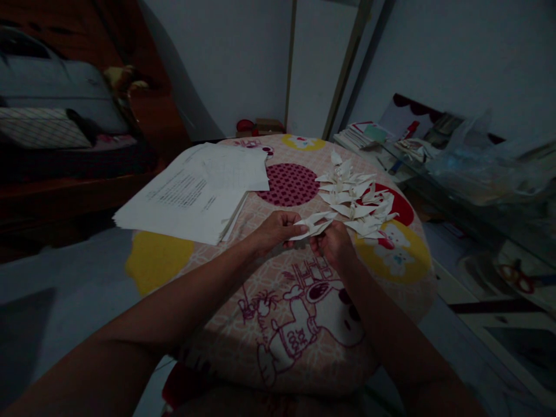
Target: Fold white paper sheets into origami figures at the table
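Note:
Over the middle of a round table, a folded white paper crane is held between both of my hands. My left hand pinches its left end, thumb on top. At its right end, the fingers of my right hand are closed on the paper, partly hiding it. Just beyond my right hand lies a cluster of several folded paper cranes, crowded close together. A thick stack of printed paper sheets rests on the table to the left of my hands.
A patterned cloth with cartoon figures covers the table. To the right stands a glass-topped stand with papers and a clear plastic bag; red-handled scissors lie lower down. Bags sit on a wooden seat at the left.

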The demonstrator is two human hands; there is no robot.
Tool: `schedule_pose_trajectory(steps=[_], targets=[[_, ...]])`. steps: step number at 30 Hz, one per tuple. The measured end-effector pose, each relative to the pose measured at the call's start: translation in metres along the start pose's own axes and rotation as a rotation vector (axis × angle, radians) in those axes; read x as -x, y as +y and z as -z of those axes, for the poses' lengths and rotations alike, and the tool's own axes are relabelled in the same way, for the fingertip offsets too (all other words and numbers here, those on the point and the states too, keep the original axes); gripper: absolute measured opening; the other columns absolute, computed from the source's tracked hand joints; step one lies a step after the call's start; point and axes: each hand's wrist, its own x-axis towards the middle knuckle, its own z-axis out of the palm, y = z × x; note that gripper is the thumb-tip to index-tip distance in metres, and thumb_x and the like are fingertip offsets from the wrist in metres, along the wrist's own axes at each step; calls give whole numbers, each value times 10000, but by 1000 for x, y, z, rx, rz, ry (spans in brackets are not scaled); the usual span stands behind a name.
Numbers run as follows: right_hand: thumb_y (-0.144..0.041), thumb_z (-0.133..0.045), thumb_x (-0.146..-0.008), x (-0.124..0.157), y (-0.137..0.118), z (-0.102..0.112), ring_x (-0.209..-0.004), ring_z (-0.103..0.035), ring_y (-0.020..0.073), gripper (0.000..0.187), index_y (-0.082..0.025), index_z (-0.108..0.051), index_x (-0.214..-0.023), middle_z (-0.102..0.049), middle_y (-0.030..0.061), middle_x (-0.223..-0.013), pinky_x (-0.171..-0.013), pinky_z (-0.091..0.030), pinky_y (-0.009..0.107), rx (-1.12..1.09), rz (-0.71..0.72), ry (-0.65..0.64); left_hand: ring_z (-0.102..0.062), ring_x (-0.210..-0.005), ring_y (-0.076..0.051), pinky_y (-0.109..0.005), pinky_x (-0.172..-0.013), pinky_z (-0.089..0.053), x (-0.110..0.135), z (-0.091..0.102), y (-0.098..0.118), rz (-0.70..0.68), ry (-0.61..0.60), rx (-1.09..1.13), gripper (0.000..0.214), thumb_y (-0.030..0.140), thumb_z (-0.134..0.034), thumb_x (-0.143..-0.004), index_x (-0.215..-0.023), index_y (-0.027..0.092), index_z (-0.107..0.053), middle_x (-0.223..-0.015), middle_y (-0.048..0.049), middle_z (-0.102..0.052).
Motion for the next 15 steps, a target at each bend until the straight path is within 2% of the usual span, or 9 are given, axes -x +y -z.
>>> schedule_pose_trajectory(steps=[7,10,15], targets=[[-460,-699,-692,2,-2,-5,-294,-368,75,315,-221,-503,-633,-451,-84,-402,-278,-263,198,-59,-29,-15,-433,-378,-41,-168,-377,-267,0,-1,1,-35,0,-9,514,576,-863,-620,-680,144,-590,-503,45,-534],[-441,-708,-679,2,-2,-8,-287,-350,72,313,-220,-499,-604,-422,-88,-380,-285,-278,202,-124,-17,-22,-391,-360,-30,-165,-358,-222,0,-2,1,-44,8,14,528,605,-834,-654,-667,146,-573,-494,58,-510],[-449,-709,-679,0,0,-7,-286,-360,81,342,-215,-504,-537,-431,-58,-359,-281,-287,214,-171,-44,31,-385,-368,-23,-158,-365,-248,-1,-1,0,-40,-42,69,529,587,-850,-646,-660,142,-564,-502,61,-514]])
